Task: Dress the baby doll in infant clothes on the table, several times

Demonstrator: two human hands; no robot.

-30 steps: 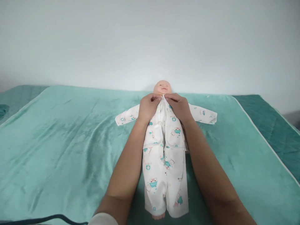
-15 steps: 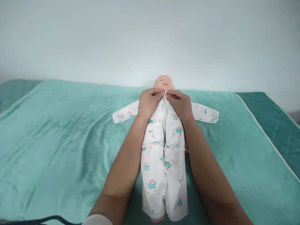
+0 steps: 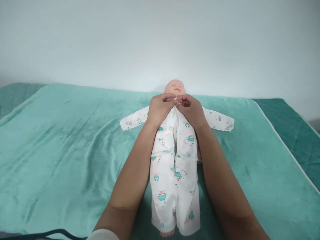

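A baby doll (image 3: pixel 175 87) lies on its back, head toward the wall, in a white printed baby shirt (image 3: pixel 162 138) and matching trousers (image 3: pixel 162 186). The shirt's sleeves stretch out to both sides, and its front edges meet at the collar but part lower down. My left hand (image 3: pixel 160 106) and my right hand (image 3: pixel 191 108) meet at the doll's neck, fingertips pinched around thin white tie strings (image 3: pixel 175 98) at the collar. White buttons (image 3: pixel 171 129) show along the front. The fingers hide the doll's neck and part of the tie.
A light green plush blanket (image 3: pixel 62 150) with wrinkles on its left side lies under the doll. Darker green quilted bedding (image 3: pixel 295 133) shows at the right. Behind rises a pale wall (image 3: pixel 160 40). A dark cord (image 3: pixel 57 231) runs along the lower left edge.
At the collar, my fingers have shifted slightly on the tie strings; a loop of string now shows by my right fingers. The doll and its clothes lie nearly as before.
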